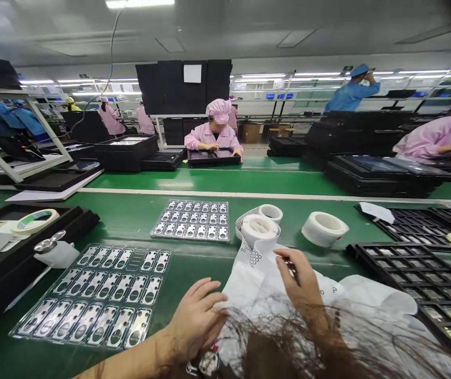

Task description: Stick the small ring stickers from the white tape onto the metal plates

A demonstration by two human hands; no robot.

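My left hand (198,318) is spread over the front of the bench, palm down, its fingers stretched toward the right and its thumb mostly hidden. Partly hidden below it is a small silver metal part (208,363) with a bit of red beside it. My right hand (298,276) is closed on a thin dark object whose kind I cannot make out. It hovers by a white roll (260,226) of ring-shaped stickers, whose unrolled white backing sheet (244,279) spreads beneath both hands. Loose dark hair blurs the lower right.
Left are two clear trays of metal parts, the nearer tray (87,295) and the farther tray (191,220), and a small pump-top bottle (56,252). Right are a white tape roll (325,229) and black compartment trays (422,279). A co-worker (214,137) sits across the green bench.
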